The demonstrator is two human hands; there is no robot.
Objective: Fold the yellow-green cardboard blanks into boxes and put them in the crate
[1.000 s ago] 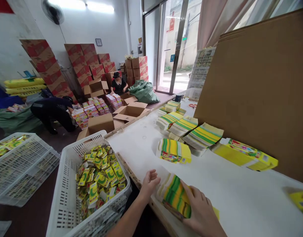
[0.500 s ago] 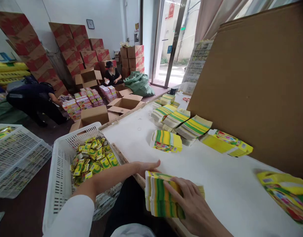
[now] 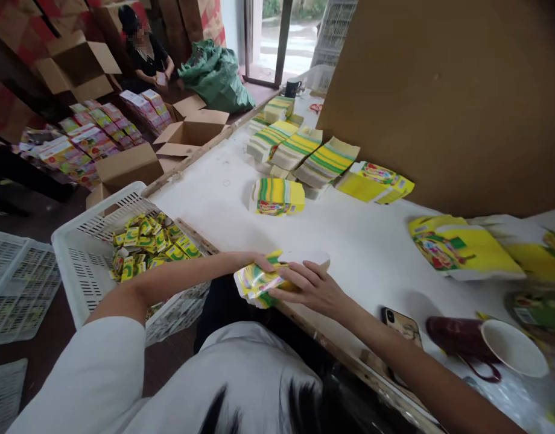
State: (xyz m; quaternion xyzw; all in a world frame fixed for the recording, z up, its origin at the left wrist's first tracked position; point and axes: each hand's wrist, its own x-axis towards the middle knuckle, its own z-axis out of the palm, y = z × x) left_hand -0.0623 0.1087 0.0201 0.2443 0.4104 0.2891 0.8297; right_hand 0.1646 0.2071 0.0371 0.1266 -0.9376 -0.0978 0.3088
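At the table's near edge I hold a stack of flat yellow-and-green printed cartons (image 3: 254,282), tilted and partly blurred. My left hand (image 3: 256,262) grips its far upper side, with the thumb on top. My right hand (image 3: 311,288) lies over the right end, its fingers closed across the cartons. The stack's underside is hidden. Beyond my hands, a smaller stack of the same cartons (image 3: 278,198) rests on the white table (image 3: 205,208).
More carton stacks (image 3: 327,160) line the table before a tall cardboard sheet (image 3: 431,108). At right are a phone (image 3: 402,325) and a tipped maroon mug (image 3: 458,340). A white crate (image 3: 85,289) of small yellow packets stands at left. A person (image 3: 146,57) sits among boxes.
The view has tipped down and shifted right, bringing the phone and mug into sight. The carton stack has been turned in my hands, and my left hand now grips it from above.
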